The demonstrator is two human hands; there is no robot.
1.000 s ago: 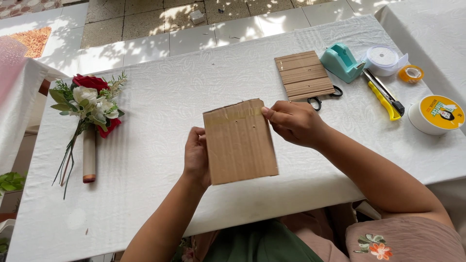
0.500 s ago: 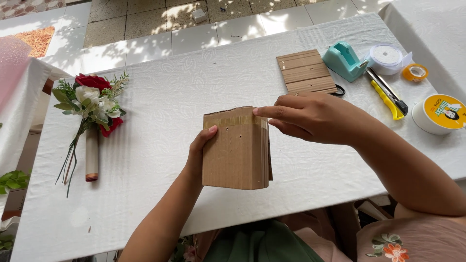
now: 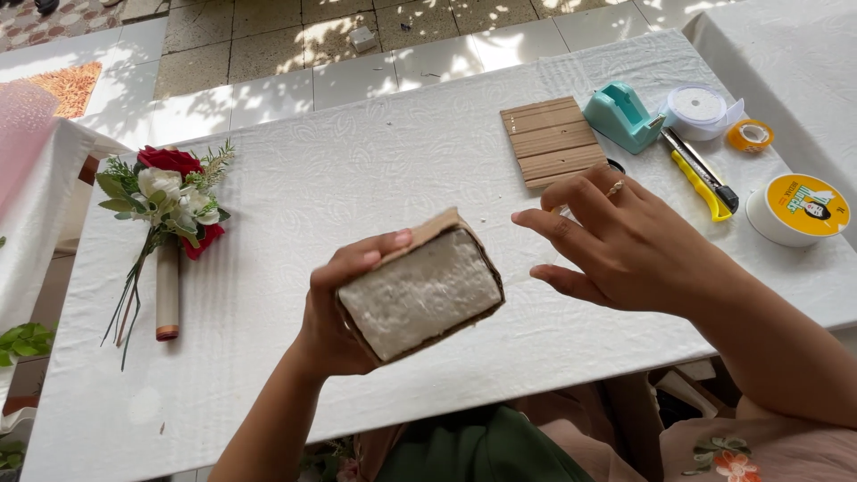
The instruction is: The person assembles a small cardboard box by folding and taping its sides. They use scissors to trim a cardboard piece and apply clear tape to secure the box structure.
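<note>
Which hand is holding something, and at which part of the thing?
The left hand holds the cardboard-wrapped block at its left end. The right hand is open beside it, holding nothing.

A matt brown cardboard wrap (image 3: 439,223) is seen around a rough, pale, grainy block (image 3: 420,295); the tabletop (image 3: 357,178) is covered in white cloth with a faint woven pattern; a slatted panel (image 3: 553,141) of bare matt wood is shown; the teal tape dispenser (image 3: 620,116) and yellow knife (image 3: 701,170) look like smooth plastic.
</note>
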